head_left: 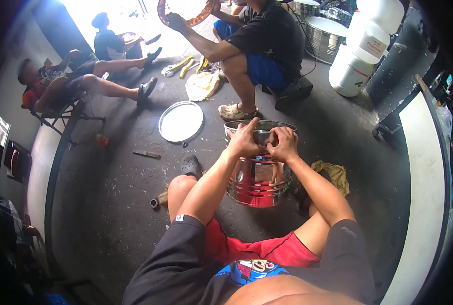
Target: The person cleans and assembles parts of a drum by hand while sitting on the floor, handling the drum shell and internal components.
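Item 1: steel cylinder [241, 175], mirror-finished, ribbed round its lower wall. Location: to the right of the white disc [181, 121] and nearer the wearer, between the wearer's lower legs; whether its base met the floor [99, 188] could not be told.

Progress: wall closed into a round and ribs formed; upper opening apparently uncovered. Both hands being on the piece, work there was judged under way and unfinished. What was left could not be read with certainty; no fitting was seen across the mouth.

Orientation: mouth upward, ribbed end downward; long axis roughly upright, any slight tilt uncertain in the bent view.

Grip, left hand [244, 140]: at the near upper wall, a finger extended up to the rim. Grip, right hand [283, 143]: beside it, fingers bent and bunched at the upper wall. Whether either pinched the metal could not be told, contact surfaces being hidden.

Item 2: flat bar [147, 153], dark; left of the disc and nearer the wearer, apart from it.

Item 3: yellow-handled tools [187, 67]; beyond the disc.

Item 4: pale yellow cloth [202, 85], crumpled; beyond the disc, slightly right.
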### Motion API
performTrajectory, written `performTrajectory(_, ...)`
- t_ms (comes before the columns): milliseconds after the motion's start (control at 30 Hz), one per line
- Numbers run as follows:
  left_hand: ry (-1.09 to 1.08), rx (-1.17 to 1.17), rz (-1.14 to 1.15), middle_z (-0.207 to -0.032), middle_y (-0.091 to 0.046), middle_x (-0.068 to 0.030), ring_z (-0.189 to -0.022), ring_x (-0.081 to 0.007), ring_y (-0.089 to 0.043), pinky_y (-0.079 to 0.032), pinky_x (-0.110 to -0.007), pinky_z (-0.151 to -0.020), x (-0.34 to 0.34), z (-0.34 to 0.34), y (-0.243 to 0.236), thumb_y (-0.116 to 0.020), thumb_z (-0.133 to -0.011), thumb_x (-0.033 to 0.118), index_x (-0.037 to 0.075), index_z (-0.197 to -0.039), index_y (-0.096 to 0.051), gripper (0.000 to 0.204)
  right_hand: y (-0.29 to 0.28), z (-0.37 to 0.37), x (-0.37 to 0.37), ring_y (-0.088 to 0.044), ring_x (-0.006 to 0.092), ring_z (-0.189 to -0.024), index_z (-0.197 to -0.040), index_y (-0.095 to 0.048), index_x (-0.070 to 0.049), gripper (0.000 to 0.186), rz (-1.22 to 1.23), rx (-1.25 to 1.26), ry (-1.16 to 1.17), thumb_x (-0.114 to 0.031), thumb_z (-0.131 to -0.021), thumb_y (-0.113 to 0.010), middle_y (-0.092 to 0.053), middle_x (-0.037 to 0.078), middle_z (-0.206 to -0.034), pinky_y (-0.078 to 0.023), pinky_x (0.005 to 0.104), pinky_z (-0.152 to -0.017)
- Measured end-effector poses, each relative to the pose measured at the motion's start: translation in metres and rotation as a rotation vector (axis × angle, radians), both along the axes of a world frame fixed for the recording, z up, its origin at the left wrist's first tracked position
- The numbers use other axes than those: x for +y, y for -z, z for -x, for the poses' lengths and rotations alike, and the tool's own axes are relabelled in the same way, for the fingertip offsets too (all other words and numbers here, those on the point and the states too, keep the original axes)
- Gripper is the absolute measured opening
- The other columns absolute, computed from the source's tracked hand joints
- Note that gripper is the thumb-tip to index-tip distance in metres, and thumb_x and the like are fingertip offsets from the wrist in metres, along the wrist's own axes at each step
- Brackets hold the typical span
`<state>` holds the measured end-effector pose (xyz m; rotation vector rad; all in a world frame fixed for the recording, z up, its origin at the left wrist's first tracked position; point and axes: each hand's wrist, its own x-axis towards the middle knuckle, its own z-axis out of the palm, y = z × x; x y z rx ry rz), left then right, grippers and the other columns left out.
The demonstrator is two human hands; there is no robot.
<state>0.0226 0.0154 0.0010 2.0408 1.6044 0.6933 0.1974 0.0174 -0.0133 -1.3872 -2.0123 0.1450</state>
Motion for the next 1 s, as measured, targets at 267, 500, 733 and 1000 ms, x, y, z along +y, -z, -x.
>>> performTrajectory(267, -0.032, -0.038, -0.045, -0.117, -0.054, -0.0233, -0.115, -0.0373, -0.046, -0.036, -0.043, -0.098, 0.005, 0.005, 0.002, -0.068, -0.054, 0.035, 0.010, -0.132, -0.040, 0.087, 0.003, 0.007, 0.009, -0.052, 0.0290, -0.092, -0.082, -0.058, -0.014, 0.028, 0.014, 0.044, -0.009, -0.027, -0.059, -0.064, -0.057, 0.006, -0.085, -0.039, 0.0417, -0.084)
performTrajectory(500, -0.026, 0.088, 0.046, -0.124, -0.051, -0.0112, -0.124, -0.0318, -0.037, -0.019, -0.068, -0.096, 0.002, 0.004, -0.003, -0.067, -0.056, 0.035, 0.015, -0.125, -0.048, 0.075, -0.008, 0.007, 0.007, -0.051, 0.0275, -0.094, -0.078, -0.056, -0.015, 0.025, 0.128, -0.044, 0.010, -0.028, -0.059, -0.065, -0.057, 0.005, -0.085, -0.039, 0.0416, -0.084)
performTrajectory(733, -0.007, 0.193, 0.051, -0.141, -0.028, -0.0158, -0.132, -0.0367, -0.023, -0.018, -0.069, -0.097, -0.003, 0.002, 0.000, -0.075, -0.051, 0.043, 0.015, -0.137, -0.031, 0.100, -0.012, 0.004, 0.003, -0.048, 0.0248, -0.100, -0.077, -0.054, -0.016, 0.022, 0.200, -0.056, -0.007, -0.031, -0.063, -0.062, -0.055, 0.005, -0.087, -0.030, 0.0432, -0.091)
performTrajectory(1000, -0.250, 0.112, 0.127, -0.149, -0.011, -0.0168, -0.135, -0.0396, -0.016, -0.019, -0.066, -0.100, 0.001, 0.002, -0.004, -0.080, -0.050, 0.035, 0.018, -0.143, -0.014, 0.115, -0.037, 0.006, 0.005, -0.059, 0.0253, -0.088, -0.078, -0.059, -0.014, 0.024, 0.275, -0.255, 0.092, -0.035, -0.066, -0.061, -0.064, 0.007, -0.083, -0.037, 0.0427, -0.087)
